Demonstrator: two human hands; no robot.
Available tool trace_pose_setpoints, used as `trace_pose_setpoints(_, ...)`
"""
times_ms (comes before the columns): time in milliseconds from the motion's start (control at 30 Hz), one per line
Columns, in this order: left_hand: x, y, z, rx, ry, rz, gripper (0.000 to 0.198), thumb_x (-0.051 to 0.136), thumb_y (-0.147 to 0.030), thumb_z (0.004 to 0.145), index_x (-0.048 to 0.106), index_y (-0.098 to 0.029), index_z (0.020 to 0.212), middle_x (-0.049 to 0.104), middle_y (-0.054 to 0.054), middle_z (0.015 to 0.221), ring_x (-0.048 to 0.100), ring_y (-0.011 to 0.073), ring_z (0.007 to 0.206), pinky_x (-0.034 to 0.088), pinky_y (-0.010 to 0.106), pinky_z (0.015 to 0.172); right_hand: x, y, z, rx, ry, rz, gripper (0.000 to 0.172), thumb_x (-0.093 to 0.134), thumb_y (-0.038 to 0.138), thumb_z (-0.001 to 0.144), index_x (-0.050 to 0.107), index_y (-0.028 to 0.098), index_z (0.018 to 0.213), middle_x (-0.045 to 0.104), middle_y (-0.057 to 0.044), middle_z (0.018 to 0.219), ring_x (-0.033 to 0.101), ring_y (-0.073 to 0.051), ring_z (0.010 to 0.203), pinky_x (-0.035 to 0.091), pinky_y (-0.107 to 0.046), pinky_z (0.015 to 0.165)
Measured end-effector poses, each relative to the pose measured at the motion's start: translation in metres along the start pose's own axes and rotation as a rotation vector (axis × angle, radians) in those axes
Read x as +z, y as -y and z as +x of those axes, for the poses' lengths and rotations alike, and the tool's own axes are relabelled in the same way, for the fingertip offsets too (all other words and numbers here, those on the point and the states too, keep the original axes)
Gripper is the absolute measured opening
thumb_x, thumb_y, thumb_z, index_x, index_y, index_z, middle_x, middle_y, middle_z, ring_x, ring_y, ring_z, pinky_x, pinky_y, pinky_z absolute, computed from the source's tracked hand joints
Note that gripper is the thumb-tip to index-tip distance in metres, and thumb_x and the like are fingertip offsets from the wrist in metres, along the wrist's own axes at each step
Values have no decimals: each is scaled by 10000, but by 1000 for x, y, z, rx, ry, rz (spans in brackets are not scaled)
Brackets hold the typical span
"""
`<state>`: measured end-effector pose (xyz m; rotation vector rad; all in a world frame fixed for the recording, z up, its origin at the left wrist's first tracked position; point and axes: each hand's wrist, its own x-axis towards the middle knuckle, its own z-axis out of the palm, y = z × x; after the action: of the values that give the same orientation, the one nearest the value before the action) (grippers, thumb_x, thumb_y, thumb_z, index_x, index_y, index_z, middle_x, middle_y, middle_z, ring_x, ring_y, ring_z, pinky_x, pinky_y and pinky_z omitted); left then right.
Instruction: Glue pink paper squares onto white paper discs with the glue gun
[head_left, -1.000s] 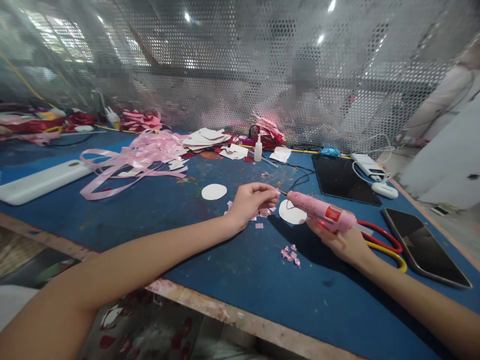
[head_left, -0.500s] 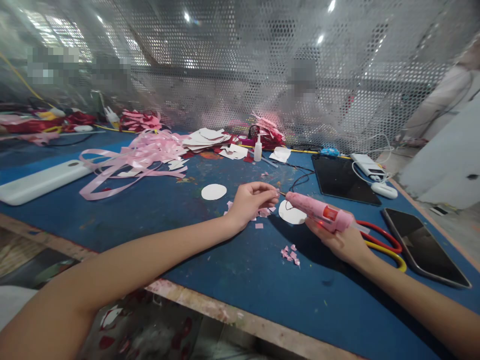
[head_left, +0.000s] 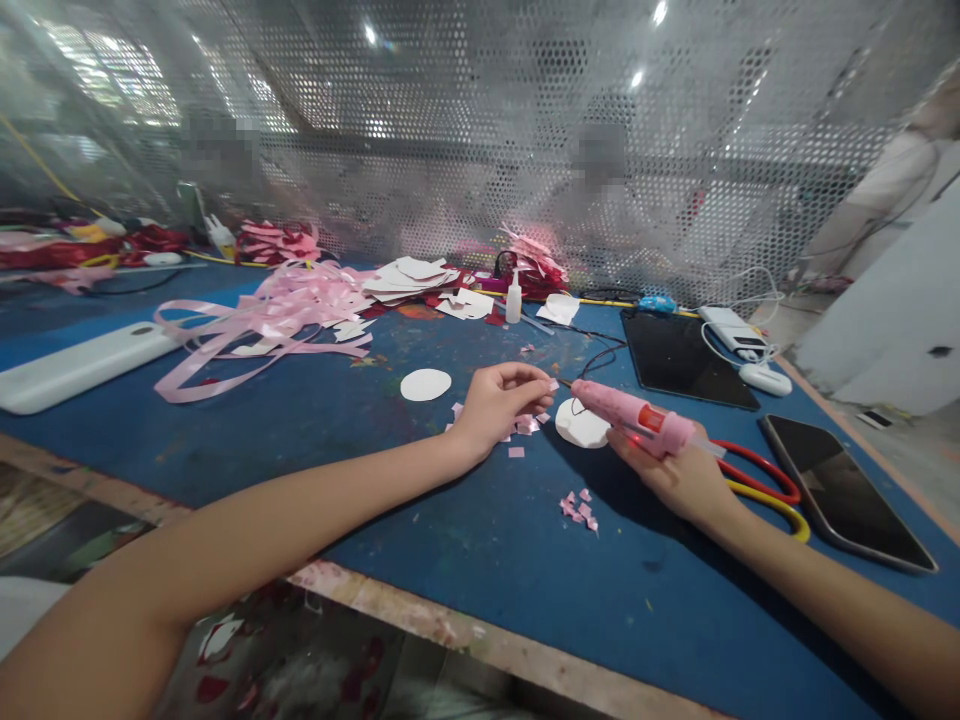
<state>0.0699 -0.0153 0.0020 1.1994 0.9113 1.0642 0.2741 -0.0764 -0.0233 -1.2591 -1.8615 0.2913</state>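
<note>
My left hand [head_left: 504,405] pinches a small pink ribbon piece [head_left: 553,385] at its fingertips. My right hand [head_left: 679,475] is wrapped round a pink glue gun [head_left: 637,415], whose nozzle points left, just short of that piece. Below the nozzle lies a white paper disc [head_left: 581,425], partly behind the gun and my right fingers. A second white disc [head_left: 425,385] is left of my left hand. Flat pink squares [head_left: 527,424] lie beside and under my left hand. Nearer the front is a small heap of folded pink pieces [head_left: 579,510].
Scissors with red and yellow handles [head_left: 761,470], a phone [head_left: 847,490] and a black tablet [head_left: 686,358] lie at the right. Pink ribbon [head_left: 300,310], white paper pieces [head_left: 411,277] and a small bottle [head_left: 514,299] are farther back. A long white case [head_left: 90,365] lies left.
The glue gun's nozzle has drawn back slightly from my left fingertips, and the pink piece there shows more clearly. The whole view has shifted very slightly.
</note>
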Motion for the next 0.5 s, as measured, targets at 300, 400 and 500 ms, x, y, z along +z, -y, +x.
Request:
trace_pose_setpoints(300,4,4,-6,-20,165,55,139,718,-228,658,668,-118,728,656,8,614,600,68,554,495,172,576,10,9,25,119,105,-27,374,497,313,829,614,215,1171,690,-44,1023,642,-210,875,488,-304,751)
trace_pose_setpoints(400,6,3,-9,-6,207,86,144,714,-232,657,675,-114,728,657,12,605,603,82,551,500,188,579,15,2,31,147,86,-108,306,511,387,816,700,159,894,672,-46,667,616,-193,599,459,-286,550)
trace_pose_setpoints(500,6,3,-10,-5,246,97,138,709,-231,654,678,-114,723,661,16,600,604,86,542,497,188,567,16,-2,33,145,61,-120,316,521,438,808,669,159,810,621,-27,606,569,-166,543,425,-269,511)
